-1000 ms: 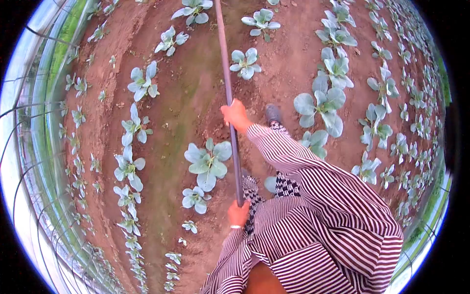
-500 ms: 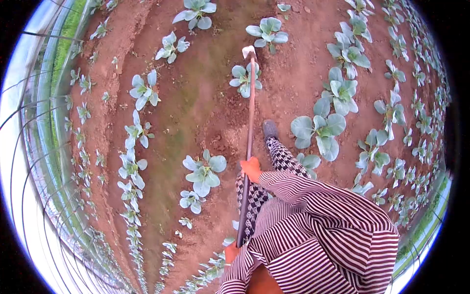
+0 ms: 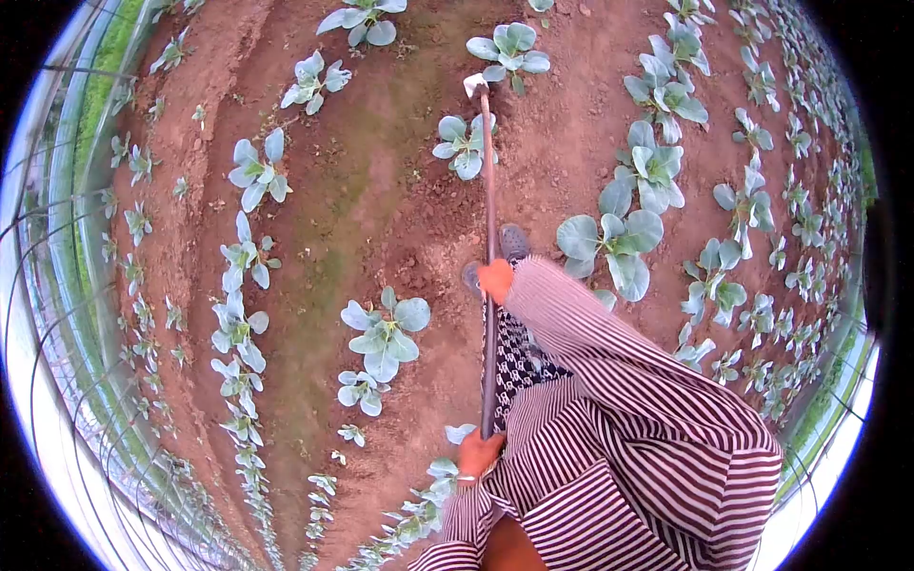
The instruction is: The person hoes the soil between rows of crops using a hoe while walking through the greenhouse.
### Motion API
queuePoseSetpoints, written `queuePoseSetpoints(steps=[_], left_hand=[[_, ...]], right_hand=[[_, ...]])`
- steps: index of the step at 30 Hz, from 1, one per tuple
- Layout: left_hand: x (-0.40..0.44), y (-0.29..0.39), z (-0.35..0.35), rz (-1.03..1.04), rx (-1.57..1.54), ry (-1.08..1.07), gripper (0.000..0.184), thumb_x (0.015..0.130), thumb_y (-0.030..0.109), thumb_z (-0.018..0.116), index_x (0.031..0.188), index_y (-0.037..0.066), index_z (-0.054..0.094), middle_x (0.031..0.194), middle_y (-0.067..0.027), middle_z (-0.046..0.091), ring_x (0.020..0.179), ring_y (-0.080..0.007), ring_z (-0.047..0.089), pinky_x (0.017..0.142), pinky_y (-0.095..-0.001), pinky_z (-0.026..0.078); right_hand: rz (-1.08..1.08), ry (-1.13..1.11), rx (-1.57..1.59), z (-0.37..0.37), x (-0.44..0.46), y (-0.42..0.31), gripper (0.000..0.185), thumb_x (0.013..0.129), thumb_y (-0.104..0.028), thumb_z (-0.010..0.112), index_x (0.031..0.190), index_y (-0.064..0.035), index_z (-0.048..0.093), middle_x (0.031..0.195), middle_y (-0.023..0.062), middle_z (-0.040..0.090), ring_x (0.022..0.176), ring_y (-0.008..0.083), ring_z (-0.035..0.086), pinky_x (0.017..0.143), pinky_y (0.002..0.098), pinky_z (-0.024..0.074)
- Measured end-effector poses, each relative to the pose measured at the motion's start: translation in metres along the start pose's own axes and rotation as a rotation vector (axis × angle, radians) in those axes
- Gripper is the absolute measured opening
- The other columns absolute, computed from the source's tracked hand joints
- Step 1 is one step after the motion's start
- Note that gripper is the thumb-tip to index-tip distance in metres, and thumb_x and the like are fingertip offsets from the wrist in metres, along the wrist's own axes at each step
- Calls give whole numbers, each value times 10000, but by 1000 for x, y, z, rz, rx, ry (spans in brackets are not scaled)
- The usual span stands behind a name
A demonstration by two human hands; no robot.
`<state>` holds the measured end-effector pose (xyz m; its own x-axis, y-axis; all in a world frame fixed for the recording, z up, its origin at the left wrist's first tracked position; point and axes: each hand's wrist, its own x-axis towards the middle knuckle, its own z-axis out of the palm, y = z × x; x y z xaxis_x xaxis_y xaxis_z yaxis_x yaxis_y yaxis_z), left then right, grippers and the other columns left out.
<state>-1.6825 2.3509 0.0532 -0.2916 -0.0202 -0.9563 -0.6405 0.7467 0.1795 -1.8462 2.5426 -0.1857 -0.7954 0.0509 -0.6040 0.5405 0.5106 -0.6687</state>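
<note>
A hoe [image 3: 489,190] with a long brown handle runs up the middle of the head view, held in both hands. Its pale blade [image 3: 475,85] is at the soil, between two leafy green seedlings. My right hand [image 3: 495,281] is closed around the handle about midway, above my shoes. Lower down, my left hand [image 3: 480,454] wraps the dark end of the handle, close to my body. A small plant [image 3: 465,147] grows just left of the shaft below the blade, and another plant [image 3: 510,53] stands just beyond the blade.
Rows of leafy plants [image 3: 383,335] run along both sides, with large ones [image 3: 614,249] close on the right. My shoes [image 3: 514,242] stand on reddish soil [image 3: 562,143]. Thin curved dark lines and a clear greenhouse-like wall [image 3: 62,190] edge the left.
The trailing foot has come up beside the other, so both shoes now show. Both hands have shifted up and right in view, and the handle stands straighter. The blade stays near the same plants.
</note>
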Motion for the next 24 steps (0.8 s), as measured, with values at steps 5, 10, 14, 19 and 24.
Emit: queuePoseSetpoints(steps=[5, 10, 14, 19, 24], left_hand=[[-47, -105, -9, -39, 188, 81, 439, 670, 438, 645, 913, 73, 619, 733, -196, 602, 713, -332, 601, 602, -405, 456], [-21, -12, -31, 25, 217, 231, 337, 671, 344, 647, 812, 41, 610, 698, -201, 588, 667, -335, 588, 584, -412, 451], [42, 71, -14, 169, 104, 430, 354, 679, 347, 638, 810, 20, 608, 698, -193, 597, 667, -346, 589, 597, -407, 452], [87, 248, -2, 350, -90, 357, 322, 700, 316, 641, 731, 1, 579, 604, -148, 572, 567, -246, 569, 550, -371, 431], [120, 318, 53, 117, 28, 170, 393, 675, 381, 637, 731, -4, 579, 674, -194, 587, 629, -313, 580, 586, -394, 436]], right_hand=[[631, 29, 727, 89, -62, -7, 179, 704, -162, 618, 712, 1, 545, 623, 115, 559, 533, 215, 557, 443, 336, 446], [455, 149, 968, -6, -3, -84, 129, 714, -82, 551, 707, 16, 468, 506, 103, 502, 356, 197, 481, 313, 340, 378], [226, 258, 1081, -121, 58, -130, 101, 692, -43, 524, 735, 1, 444, 503, 80, 480, 346, 169, 466, 294, 317, 361], [85, 359, 631, -278, 165, -128, 193, 684, -149, 538, 709, 42, 524, 615, 177, 573, 486, 253, 574, 449, 369, 449], [297, 407, 431, -324, 229, -12, 193, 679, -132, 520, 589, 39, 533, 491, 140, 539, 438, 232, 562, 427, 356, 434]])
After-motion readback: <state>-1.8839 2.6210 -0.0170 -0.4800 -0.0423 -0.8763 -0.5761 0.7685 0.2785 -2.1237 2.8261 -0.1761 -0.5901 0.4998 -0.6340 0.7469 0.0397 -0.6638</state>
